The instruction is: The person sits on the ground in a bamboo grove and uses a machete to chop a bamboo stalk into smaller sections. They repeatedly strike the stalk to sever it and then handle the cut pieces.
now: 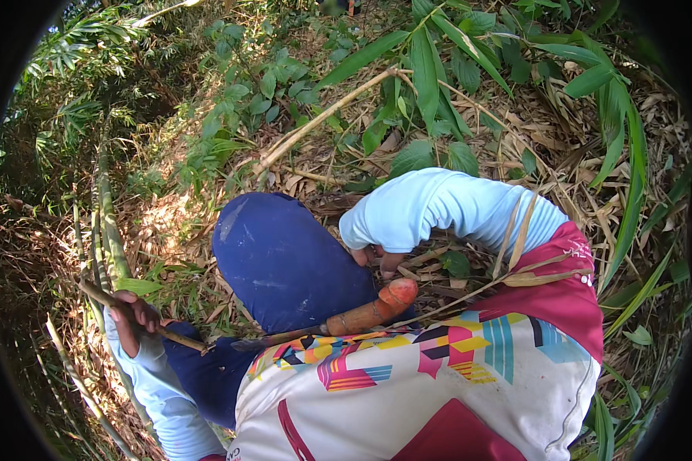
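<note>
My left hand (137,319) is closed round a thin brown stick (104,296), which slants down to the right past my fingers. Bent downward beside my raised knee, my right hand (384,261) is close to the ground litter. Its fingertips are partly hidden, so I cannot tell whether they grip anything. A knife with a thick orange-brown handle (373,309) lies across my lap against my shirt, no hand on it. Its dark blade (281,336) points left and is partly covered by my clothing.
Dry leaves (542,123) cover the sloping ground. A bent dry cane (327,115) arches ahead, with broad green leaves (427,73) above it. Green bamboo stems (109,207) stand at left. A thin dry stem (469,296) with withered leaves crosses in front of my right side.
</note>
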Tool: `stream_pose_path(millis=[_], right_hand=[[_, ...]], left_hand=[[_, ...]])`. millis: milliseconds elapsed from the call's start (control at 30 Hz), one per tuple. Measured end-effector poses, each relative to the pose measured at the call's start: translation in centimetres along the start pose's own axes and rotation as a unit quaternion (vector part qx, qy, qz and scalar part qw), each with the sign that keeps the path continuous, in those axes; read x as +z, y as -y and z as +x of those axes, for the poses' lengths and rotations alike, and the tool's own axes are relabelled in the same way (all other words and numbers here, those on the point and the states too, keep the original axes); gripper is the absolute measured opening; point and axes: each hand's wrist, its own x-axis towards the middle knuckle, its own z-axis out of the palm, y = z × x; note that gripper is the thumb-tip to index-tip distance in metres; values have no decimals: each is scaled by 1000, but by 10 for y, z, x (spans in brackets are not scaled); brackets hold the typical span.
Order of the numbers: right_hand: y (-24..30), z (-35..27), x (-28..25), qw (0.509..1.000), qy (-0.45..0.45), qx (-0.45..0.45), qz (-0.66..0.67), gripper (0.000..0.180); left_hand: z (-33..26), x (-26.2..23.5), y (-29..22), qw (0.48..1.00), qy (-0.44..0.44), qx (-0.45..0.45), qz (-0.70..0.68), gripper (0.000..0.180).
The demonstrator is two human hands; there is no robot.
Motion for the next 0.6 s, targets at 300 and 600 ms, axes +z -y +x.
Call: stream_pose_path(millis=[300, 600], right_hand=[[29, -35, 78, 984, -5, -32, 174, 42], [17, -34, 69, 921, -36, -246, 300, 54]], left_hand=[[4, -27, 11, 998, 6, -18, -59, 36], [9, -17, 9, 999, -7, -16, -45, 35]])
